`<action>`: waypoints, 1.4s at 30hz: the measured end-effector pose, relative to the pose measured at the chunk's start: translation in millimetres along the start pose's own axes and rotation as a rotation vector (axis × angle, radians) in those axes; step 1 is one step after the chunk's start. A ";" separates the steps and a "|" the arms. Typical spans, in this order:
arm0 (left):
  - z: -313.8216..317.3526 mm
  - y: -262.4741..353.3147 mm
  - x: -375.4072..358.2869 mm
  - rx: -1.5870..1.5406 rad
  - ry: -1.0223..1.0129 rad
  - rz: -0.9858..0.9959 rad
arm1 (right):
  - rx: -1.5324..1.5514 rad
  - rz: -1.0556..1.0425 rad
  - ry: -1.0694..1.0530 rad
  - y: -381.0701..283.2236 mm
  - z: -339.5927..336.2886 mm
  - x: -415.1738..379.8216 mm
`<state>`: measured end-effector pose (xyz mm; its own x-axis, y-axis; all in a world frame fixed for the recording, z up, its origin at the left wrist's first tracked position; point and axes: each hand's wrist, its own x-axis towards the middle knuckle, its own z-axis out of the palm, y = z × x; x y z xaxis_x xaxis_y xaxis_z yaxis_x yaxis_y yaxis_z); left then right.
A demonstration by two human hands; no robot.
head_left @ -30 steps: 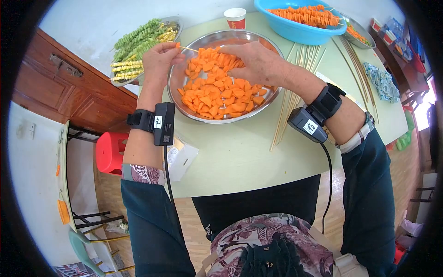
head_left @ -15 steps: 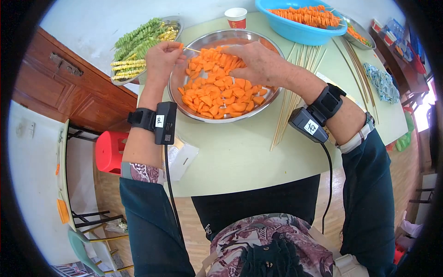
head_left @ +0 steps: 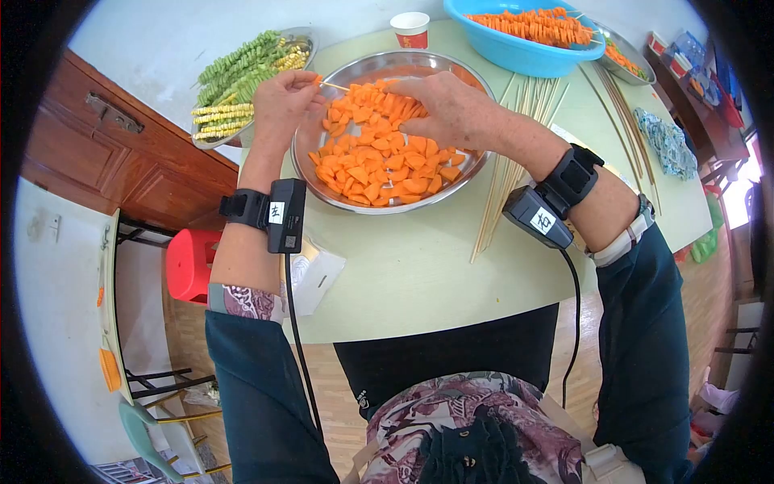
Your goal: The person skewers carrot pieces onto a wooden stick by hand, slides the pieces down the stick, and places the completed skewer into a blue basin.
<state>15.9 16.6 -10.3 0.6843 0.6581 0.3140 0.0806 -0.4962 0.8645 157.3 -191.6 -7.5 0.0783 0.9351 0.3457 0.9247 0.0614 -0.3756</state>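
Over the left rim of a round steel basin (head_left: 322, 192), my left hand (head_left: 284, 103) is closed in a pinch on a small orange carrot slice (head_left: 318, 79) at the tip of a thin wooden skewer (head_left: 334, 86). Threaded carrot slices (head_left: 385, 97) run along the skewer towards my right hand (head_left: 453, 105), which curls around its other end above the basin; the fingers' undersides are hidden. Loose carrot slices (head_left: 379, 165) lie beneath both hands, with some of the basin's floor showing between them.
Bare skewers (head_left: 509, 181) lie right of the basin. A blue tub (head_left: 516, 55) of carrot skewers stands behind, near a paper cup (head_left: 410, 31). Green and yellow skewers fill a tray (head_left: 211, 143) at left. A blue-patterned cloth (head_left: 666, 143) lies at right.
Both hands keep nearly the same pose around the skewer. The whole view has shifted very slightly; no slice has visibly been added or let go.
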 end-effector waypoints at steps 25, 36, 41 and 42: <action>9.5 9.0 -4.6 -0.017 -0.094 0.044 | -0.035 -0.015 0.142 17.0 7.3 4.6; 22.9 -24.8 -5.3 0.427 -0.455 0.216 | -0.097 0.024 0.065 8.3 1.1 4.7; 24.1 -19.5 -4.3 0.672 -0.558 0.257 | -0.157 0.013 0.094 8.7 4.8 5.0; 24.8 -18.7 -4.6 0.724 -0.552 0.271 | -0.163 0.016 0.088 8.1 4.3 4.9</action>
<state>29.2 8.7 -37.7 0.9765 0.2006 0.0785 0.1719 -0.9453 0.2773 163.6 -185.1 -12.6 0.1188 0.9008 0.4177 0.9708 -0.0171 -0.2393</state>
